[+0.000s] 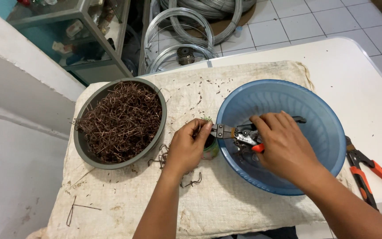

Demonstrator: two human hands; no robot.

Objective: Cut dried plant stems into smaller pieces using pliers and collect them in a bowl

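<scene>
A bent wire piece lies nearest on the burlap cloth. The left hand pinches a small rusty wire bit at the cutter's nose; the right hand is closed around the wire cutters over the blue basin. Judging by this, a snip is in hand; next needs a firm squeeze. Beyond, a grey bowl holds rusty wire clippings.

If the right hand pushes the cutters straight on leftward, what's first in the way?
Probably the left hand: the cutters in the right hand already have their tip at its fingertips, over the blue basin rim. Past it lies the grey bowl of wire pieces.
</scene>
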